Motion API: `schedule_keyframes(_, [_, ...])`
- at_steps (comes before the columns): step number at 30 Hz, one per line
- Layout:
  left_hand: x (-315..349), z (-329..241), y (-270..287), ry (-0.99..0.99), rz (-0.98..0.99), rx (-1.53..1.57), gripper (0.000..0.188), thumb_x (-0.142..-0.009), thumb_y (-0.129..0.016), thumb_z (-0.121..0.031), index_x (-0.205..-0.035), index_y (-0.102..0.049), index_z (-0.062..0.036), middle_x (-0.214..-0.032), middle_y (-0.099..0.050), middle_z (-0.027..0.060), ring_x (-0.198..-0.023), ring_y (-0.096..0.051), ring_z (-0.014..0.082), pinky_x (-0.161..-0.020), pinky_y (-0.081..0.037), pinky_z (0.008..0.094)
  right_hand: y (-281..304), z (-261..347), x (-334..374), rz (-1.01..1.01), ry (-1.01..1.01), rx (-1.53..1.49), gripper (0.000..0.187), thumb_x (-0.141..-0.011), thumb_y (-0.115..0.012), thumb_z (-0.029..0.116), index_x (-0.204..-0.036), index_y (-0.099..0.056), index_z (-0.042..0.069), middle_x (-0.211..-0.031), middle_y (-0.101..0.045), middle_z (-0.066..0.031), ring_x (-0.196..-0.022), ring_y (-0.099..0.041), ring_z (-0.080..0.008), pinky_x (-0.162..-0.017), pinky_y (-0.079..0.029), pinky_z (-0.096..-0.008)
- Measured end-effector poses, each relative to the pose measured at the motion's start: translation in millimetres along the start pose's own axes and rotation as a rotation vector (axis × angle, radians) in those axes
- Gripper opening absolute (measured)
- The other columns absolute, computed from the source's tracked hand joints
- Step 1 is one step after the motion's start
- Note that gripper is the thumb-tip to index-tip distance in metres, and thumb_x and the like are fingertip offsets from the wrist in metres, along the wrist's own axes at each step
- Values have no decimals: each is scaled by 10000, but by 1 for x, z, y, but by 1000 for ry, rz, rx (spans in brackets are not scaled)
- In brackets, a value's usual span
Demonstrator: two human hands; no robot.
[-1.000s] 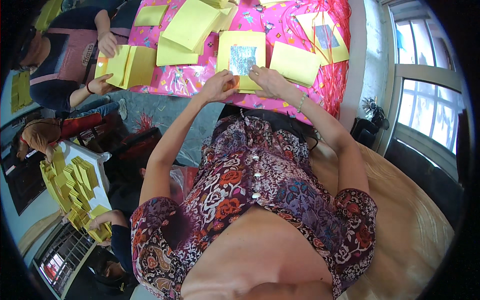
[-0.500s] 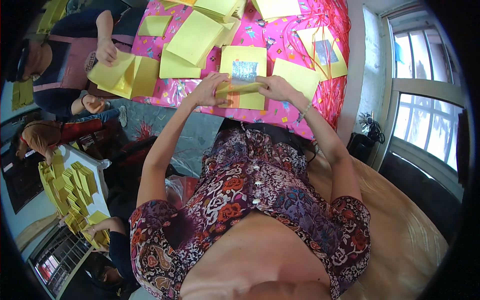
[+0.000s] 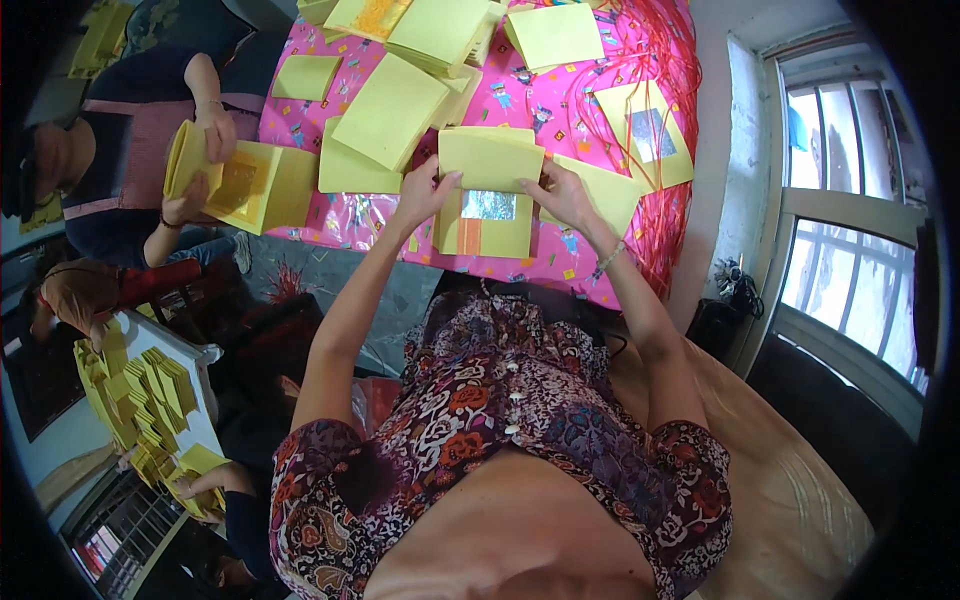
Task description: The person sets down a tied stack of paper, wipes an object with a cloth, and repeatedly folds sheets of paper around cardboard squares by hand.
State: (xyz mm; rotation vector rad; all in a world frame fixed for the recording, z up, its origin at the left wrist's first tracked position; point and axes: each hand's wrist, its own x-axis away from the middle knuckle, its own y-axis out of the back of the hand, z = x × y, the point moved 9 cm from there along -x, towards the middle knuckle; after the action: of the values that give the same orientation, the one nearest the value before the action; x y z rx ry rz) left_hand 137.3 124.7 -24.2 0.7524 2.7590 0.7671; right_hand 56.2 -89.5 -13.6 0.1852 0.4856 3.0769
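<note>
Yellow sheet (image 3: 490, 157), one, pinched at both sides above a yellow stack (image 3: 512, 240).
Sheet: over the stack's far part, silver patch (image 3: 488, 205) and orange strip (image 3: 469, 238) exposed nearer me; my left hand (image 3: 425, 192) and right hand (image 3: 562, 195) each gripping a side edge. Risks, as I judge: uneven pull, sheet skewed or creased; slack pinch, sheet slipping askew. Neighbouring yellow pile (image 3: 605, 190), close by my right hand: may scatter if knocked. Red strings (image 3: 680, 200), bench's (image 3: 590, 274) right side: possible snag, if I swing wide.
</note>
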Motion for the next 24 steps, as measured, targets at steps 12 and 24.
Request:
schedule_keyframes(12, [12, -2, -15, 184, -140, -147, 297, -865, -627, -264, -1003, -506, -30, -810, -650, 153, -656, -632, 271, -595, -479, 364, 7, -28, 7, -321, -130, 233, 311, -839, -670, 260, -800, -524, -11, -679, -555, -158, -591, -550, -302, -571, -437, -407])
schedule_keyframes(24, [19, -2, -21, 282, -143, -111, 356, -863, -626, -232, -1090, -437, -33, -853, -652, 182, -776, -648, 340, -653, -483, 409, 4, -25, 14, -351, -125, 344, 280, -833, -672, 223, -801, -495, 7, -699, -533, -155, -601, -551, -319, -569, -437, -432])
